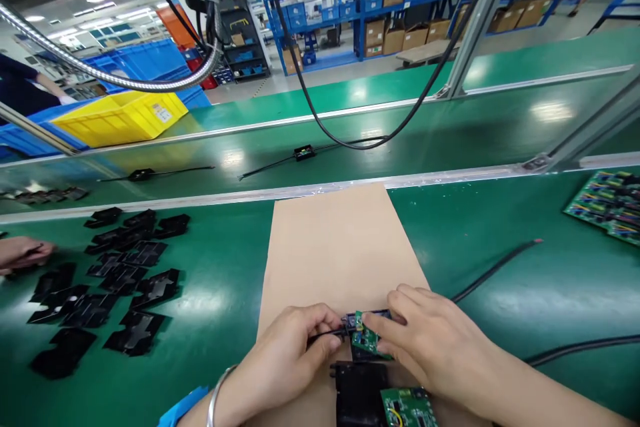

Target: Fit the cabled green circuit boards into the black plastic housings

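Low in the head view, my left hand [300, 350] pinches a thin black cable at the left end of a small black housing [369, 353]. My right hand [435, 330] has its fingers on a small green circuit board [364, 339], which sits tilted at that housing. Just below lies a second black housing [361, 390], with another green board [410, 407] carrying a yellow wire at its right. All of this is over a brown cardboard sheet [340, 247]. A black cable [495, 271] extends to the right from behind my right hand.
Several black plastic housings [125, 277] lie on the green table at left, near another person's hand [25, 255]. Green boards [613, 207] are stacked at right. Beyond the metal rail, cabled units [304, 153] and a yellow bin [123, 119] stand. A black cable [350, 145] hangs overhead.
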`<state>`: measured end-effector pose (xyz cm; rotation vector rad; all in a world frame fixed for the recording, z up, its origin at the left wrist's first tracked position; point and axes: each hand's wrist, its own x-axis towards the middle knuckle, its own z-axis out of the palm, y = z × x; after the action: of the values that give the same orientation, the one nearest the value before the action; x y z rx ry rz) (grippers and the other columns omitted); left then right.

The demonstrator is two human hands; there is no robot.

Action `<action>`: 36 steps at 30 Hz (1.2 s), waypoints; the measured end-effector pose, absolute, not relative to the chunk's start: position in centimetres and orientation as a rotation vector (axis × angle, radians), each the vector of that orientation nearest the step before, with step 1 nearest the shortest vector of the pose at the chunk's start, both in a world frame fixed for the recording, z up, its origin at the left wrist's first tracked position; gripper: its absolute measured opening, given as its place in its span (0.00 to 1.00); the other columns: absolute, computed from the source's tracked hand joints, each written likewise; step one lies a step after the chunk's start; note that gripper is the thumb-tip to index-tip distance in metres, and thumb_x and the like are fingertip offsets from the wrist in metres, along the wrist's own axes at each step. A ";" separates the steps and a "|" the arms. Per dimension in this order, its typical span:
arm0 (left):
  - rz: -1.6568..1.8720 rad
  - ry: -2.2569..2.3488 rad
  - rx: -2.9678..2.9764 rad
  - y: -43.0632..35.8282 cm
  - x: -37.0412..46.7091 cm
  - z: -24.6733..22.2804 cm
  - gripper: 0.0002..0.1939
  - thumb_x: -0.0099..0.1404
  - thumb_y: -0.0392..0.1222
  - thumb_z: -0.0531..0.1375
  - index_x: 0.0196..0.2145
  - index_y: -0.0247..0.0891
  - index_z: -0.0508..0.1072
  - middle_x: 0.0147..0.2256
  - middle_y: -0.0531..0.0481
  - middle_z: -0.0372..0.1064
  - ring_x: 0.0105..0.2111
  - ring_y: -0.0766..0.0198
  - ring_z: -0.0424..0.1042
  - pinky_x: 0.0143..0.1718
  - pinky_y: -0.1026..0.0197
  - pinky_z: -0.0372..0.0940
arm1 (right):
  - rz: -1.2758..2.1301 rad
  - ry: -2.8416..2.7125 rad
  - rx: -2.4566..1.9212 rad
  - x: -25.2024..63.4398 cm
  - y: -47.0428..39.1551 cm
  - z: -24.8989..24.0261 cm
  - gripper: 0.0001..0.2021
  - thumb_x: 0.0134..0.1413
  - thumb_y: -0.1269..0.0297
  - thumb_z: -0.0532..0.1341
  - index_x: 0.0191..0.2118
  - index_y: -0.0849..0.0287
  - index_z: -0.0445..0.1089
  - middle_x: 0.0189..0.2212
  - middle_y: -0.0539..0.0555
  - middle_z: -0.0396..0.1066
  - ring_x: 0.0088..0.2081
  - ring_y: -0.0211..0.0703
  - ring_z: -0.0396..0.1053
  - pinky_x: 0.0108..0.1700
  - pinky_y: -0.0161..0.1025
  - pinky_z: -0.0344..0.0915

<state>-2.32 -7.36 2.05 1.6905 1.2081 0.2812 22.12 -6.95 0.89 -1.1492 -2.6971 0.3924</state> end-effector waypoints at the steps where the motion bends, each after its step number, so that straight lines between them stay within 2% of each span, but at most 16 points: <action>1: 0.274 1.233 1.734 -7.4 -2.3 2.0 0.06 0.66 0.37 0.53 0.38 0.40 0.70 0.31 0.53 0.71 0.30 0.65 0.68 0.32 0.63 0.61 | 0.426 -2.699 -1.140 22.1 -6.7 0.8 0.10 0.59 0.67 0.58 0.46 0.49 0.69 0.31 0.50 0.63 0.33 0.43 0.61 0.33 0.40 0.55; 5: 0.277 1.240 1.807 -7.7 -2.0 1.7 0.07 0.65 0.35 0.53 0.37 0.41 0.70 0.32 0.54 0.72 0.31 0.64 0.69 0.32 0.63 0.63 | 0.524 -2.724 -1.027 21.9 -5.7 0.7 0.08 0.58 0.67 0.60 0.43 0.50 0.70 0.30 0.49 0.64 0.32 0.42 0.60 0.30 0.39 0.51; 8: 0.286 1.246 1.830 -7.9 -1.9 1.5 0.10 0.60 0.33 0.55 0.40 0.41 0.69 0.35 0.52 0.73 0.34 0.61 0.71 0.36 0.60 0.66 | 0.518 -2.759 -0.899 21.7 -5.0 0.5 0.08 0.55 0.59 0.63 0.40 0.51 0.70 0.31 0.49 0.65 0.33 0.42 0.61 0.30 0.40 0.51; 10: 0.302 1.252 1.854 -8.0 -1.8 1.2 0.20 0.56 0.34 0.59 0.47 0.41 0.67 0.39 0.50 0.73 0.37 0.58 0.71 0.39 0.57 0.67 | 0.476 -2.784 -0.860 21.5 -4.7 0.3 0.09 0.53 0.56 0.64 0.38 0.53 0.70 0.32 0.50 0.66 0.34 0.43 0.61 0.31 0.40 0.52; 12: 0.312 1.236 1.887 -7.9 -1.6 0.9 0.29 0.55 0.36 0.63 0.55 0.43 0.63 0.45 0.48 0.72 0.42 0.55 0.72 0.44 0.53 0.67 | 0.413 -2.805 -0.865 21.3 -4.7 0.0 0.07 0.54 0.58 0.63 0.36 0.55 0.70 0.32 0.50 0.67 0.34 0.44 0.62 0.32 0.41 0.53; 14: 0.299 1.218 1.912 -7.7 -1.4 0.7 0.31 0.57 0.39 0.63 0.58 0.46 0.61 0.50 0.48 0.70 0.47 0.52 0.71 0.48 0.50 0.66 | 0.355 -2.818 -0.886 21.0 -4.8 -0.2 0.07 0.53 0.59 0.64 0.34 0.55 0.69 0.31 0.51 0.67 0.34 0.44 0.62 0.33 0.41 0.54; 19: 0.192 1.275 1.918 -7.3 -1.0 0.8 0.29 0.58 0.42 0.63 0.56 0.49 0.62 0.50 0.51 0.71 0.47 0.50 0.71 0.47 0.49 0.66 | 0.213 -2.876 -0.961 20.1 -5.2 -0.3 0.12 0.42 0.58 0.69 0.30 0.55 0.68 0.30 0.53 0.67 0.33 0.48 0.63 0.30 0.43 0.52; 26: 0.191 1.215 1.885 -7.0 -0.9 1.1 0.29 0.56 0.37 0.64 0.55 0.48 0.63 0.47 0.52 0.71 0.45 0.54 0.72 0.45 0.54 0.66 | 0.184 -2.914 -1.004 19.8 -5.1 -0.1 0.13 0.40 0.54 0.70 0.29 0.53 0.68 0.29 0.53 0.64 0.32 0.49 0.61 0.30 0.44 0.51; 29: 0.192 1.205 1.870 -6.7 -1.4 0.9 0.30 0.56 0.38 0.65 0.55 0.47 0.62 0.44 0.53 0.72 0.42 0.57 0.72 0.43 0.57 0.66 | 0.251 -2.875 -1.059 20.2 -5.3 0.0 0.11 0.42 0.59 0.68 0.30 0.53 0.67 0.31 0.52 0.63 0.33 0.49 0.60 0.29 0.43 0.50; 30: 0.182 1.226 1.873 -6.6 -1.6 0.9 0.27 0.57 0.38 0.65 0.54 0.45 0.64 0.42 0.53 0.73 0.40 0.58 0.72 0.41 0.58 0.66 | 0.307 -2.859 -1.072 20.3 -5.4 0.0 0.10 0.43 0.62 0.67 0.31 0.53 0.66 0.32 0.52 0.64 0.34 0.49 0.60 0.29 0.42 0.50; 33: 0.141 1.261 1.946 -6.6 -1.9 0.7 0.10 0.62 0.34 0.59 0.41 0.41 0.70 0.34 0.54 0.72 0.35 0.60 0.71 0.36 0.60 0.65 | 0.518 -2.818 -1.086 20.5 -5.8 0.0 0.09 0.45 0.72 0.62 0.34 0.54 0.65 0.34 0.51 0.64 0.36 0.47 0.60 0.31 0.42 0.53; 36: 0.158 1.234 2.068 -6.9 -1.4 0.8 0.06 0.64 0.33 0.54 0.36 0.40 0.70 0.33 0.53 0.71 0.33 0.61 0.70 0.35 0.60 0.63 | 0.575 -2.790 -1.106 20.6 -6.1 -0.2 0.10 0.45 0.77 0.59 0.34 0.56 0.65 0.34 0.52 0.65 0.37 0.47 0.60 0.33 0.42 0.55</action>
<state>-1.41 -6.92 0.85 2.0676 1.2343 0.1582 20.56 -6.07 -0.20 -1.1064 -2.7901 0.5752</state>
